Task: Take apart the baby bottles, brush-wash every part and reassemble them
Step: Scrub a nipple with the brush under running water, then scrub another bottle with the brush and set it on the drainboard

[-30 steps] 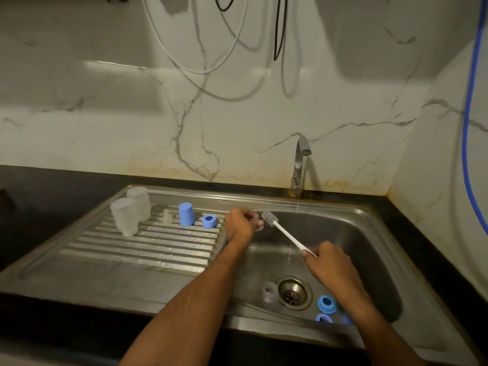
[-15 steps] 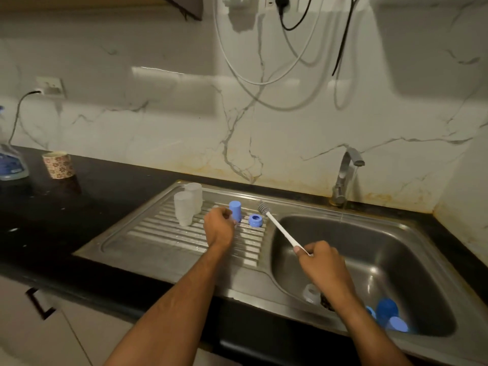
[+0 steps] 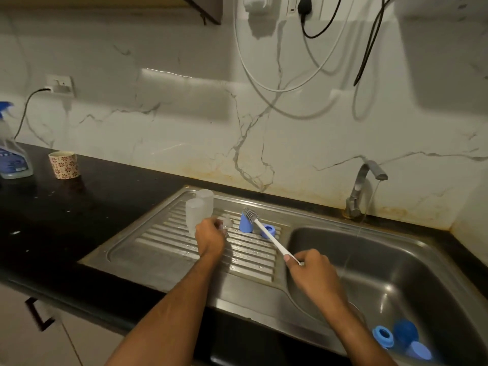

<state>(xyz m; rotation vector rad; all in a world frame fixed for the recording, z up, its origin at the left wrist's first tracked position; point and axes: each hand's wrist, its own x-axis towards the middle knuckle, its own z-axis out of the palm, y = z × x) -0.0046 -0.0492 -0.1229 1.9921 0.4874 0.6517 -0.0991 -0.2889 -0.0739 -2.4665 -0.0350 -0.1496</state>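
The left hand [image 3: 210, 237] has its fingers curled over a small clear teat [image 3: 227, 223] on the ribbed draining board [image 3: 163, 249]; whether the fingers actually pinch it cannot be told, since the knuckles hide the tips. Just beside it stand two frosted bottle bodies [image 3: 198, 211], upside down and touching each other. The right hand [image 3: 313, 273] grips the white handle of a bottle brush [image 3: 266, 232], its grey bristle head raised over an upright blue cap [image 3: 245, 224], with a blue screw ring [image 3: 268, 229] lying near. In the sink basin [image 3: 396, 260] another blue ring [image 3: 383, 336] and two blue caps [image 3: 406, 330] lie at the near right corner. A thin stream runs from the tap [image 3: 365, 180]. On the black counter [image 3: 79, 207] stand a patterned cup [image 3: 64, 165] and a spray bottle [image 3: 12, 157].
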